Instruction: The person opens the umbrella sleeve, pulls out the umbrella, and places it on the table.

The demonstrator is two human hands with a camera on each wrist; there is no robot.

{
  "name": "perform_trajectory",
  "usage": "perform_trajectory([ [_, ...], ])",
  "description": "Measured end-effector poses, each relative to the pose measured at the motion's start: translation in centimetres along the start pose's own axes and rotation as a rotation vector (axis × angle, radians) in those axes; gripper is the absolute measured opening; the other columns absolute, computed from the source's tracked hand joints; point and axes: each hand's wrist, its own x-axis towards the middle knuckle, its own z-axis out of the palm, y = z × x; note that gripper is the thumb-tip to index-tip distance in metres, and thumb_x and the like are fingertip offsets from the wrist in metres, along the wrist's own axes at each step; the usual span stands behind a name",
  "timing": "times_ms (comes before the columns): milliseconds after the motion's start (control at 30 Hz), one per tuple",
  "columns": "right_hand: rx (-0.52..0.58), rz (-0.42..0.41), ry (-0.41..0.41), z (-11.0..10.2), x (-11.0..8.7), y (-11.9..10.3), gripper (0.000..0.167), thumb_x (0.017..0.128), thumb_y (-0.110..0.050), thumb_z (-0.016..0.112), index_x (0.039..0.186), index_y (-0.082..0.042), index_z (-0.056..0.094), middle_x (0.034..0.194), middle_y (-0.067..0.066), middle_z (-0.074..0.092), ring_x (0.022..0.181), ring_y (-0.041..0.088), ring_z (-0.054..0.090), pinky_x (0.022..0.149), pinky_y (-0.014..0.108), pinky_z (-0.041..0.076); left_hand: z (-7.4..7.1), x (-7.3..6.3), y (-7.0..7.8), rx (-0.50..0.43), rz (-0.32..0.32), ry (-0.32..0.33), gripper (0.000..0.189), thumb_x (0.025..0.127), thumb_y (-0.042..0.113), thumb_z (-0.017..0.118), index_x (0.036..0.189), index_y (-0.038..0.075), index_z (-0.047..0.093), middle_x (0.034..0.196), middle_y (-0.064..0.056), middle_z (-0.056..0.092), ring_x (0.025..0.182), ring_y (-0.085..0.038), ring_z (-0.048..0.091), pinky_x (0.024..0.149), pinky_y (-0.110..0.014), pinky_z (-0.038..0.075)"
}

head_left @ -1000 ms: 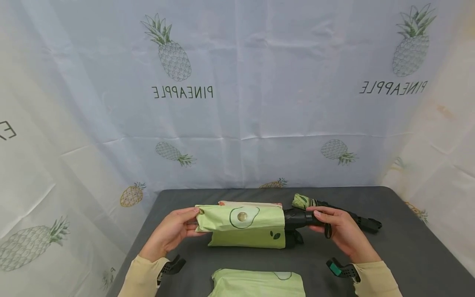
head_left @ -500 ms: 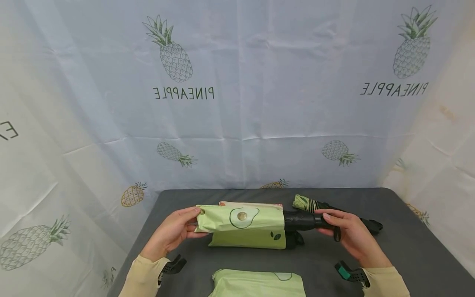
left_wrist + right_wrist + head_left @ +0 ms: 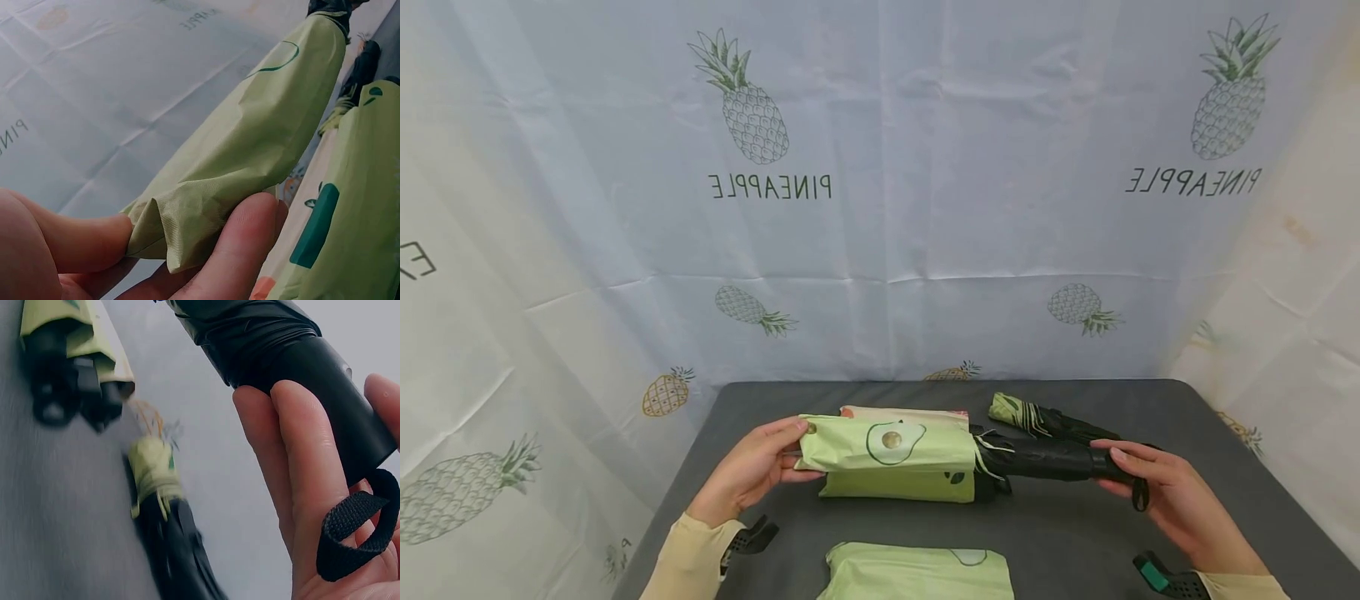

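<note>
My left hand (image 3: 752, 471) pinches the far left end of a pale green avocado-print umbrella sleeve (image 3: 842, 446), thumb on one side and fingers on the other. Out of the sleeve's right end comes a black folded umbrella (image 3: 1045, 460), its inner part hidden in the fabric. Thin pale green edging shows at the sleeve's mouth. My right hand (image 3: 1183, 504) holds the umbrella by its black handle (image 3: 337, 406), and a wrist strap (image 3: 340, 550) loops over the fingers. Sleeve and umbrella are held level above the table.
Under and behind the held sleeve lie a green sleeved umbrella (image 3: 895, 489) and a pinkish one (image 3: 910, 411). A bare black and green folded umbrella (image 3: 1037, 417) lies at the back right. Another green avocado-print sleeve (image 3: 925, 575) is at the front of the grey table (image 3: 760, 533).
My right hand has moved right, drawing the black umbrella farther out of the sleeve, so its folded canopy now shows. The left hand stays in place on the sleeve's end.
</note>
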Motion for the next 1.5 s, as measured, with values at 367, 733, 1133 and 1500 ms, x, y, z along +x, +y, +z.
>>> perform_trajectory([
  [367,0.022,0.068,0.038,-7.2,-4.0,1.0,0.047,0.121,-0.014,0.034,0.127,-0.032,0.077,0.121,-0.029,0.069,0.109,-0.009,0.070,0.103,0.034,0.066,0.2,-0.1,-0.6,-0.003,-0.033,0.004,0.076,0.116,0.041,0.054,0.170,-0.002,0.024,0.142,-0.006,0.068,0.122,-0.020,0.075,0.105,-0.047,0.065],
  [733,0.066,0.124,0.039,-11.3,-4.2,2.4,0.050,0.121,-0.015,0.032,0.118,-0.038,0.076,0.116,-0.028,0.068,0.109,-0.001,0.074,0.103,0.032,0.065,2.0,-0.9,-4.9,-0.002,-0.132,-0.070,0.076,0.117,0.037,0.052,0.166,-0.013,0.022,0.145,-0.023,0.066,0.120,-0.035,0.077,0.100,-0.051,0.067],
  [1133,-0.091,0.287,0.198,-12.6,-3.4,3.0,0.039,0.120,-0.028,0.043,0.155,-0.017,0.055,0.139,0.006,0.067,0.105,-0.003,0.074,0.109,0.032,0.062,3.9,-0.5,-7.1,0.266,-0.182,-0.042,0.039,0.115,0.024,0.056,0.077,0.020,0.045,0.068,0.004,0.038,0.058,-0.010,0.036,0.062,-0.029,0.065],
  [1500,-0.738,0.494,0.439,-11.1,-2.6,2.8,0.102,0.103,-0.077,0.049,0.159,0.009,0.044,0.165,0.048,0.017,0.139,0.068,0.035,0.103,0.067,0.056,4.1,-1.7,-7.0,0.434,-0.218,0.053,0.039,0.105,0.028,0.073,0.131,-0.001,0.070,0.093,-0.003,0.074,0.079,-0.016,0.069,0.065,-0.034,0.066],
])
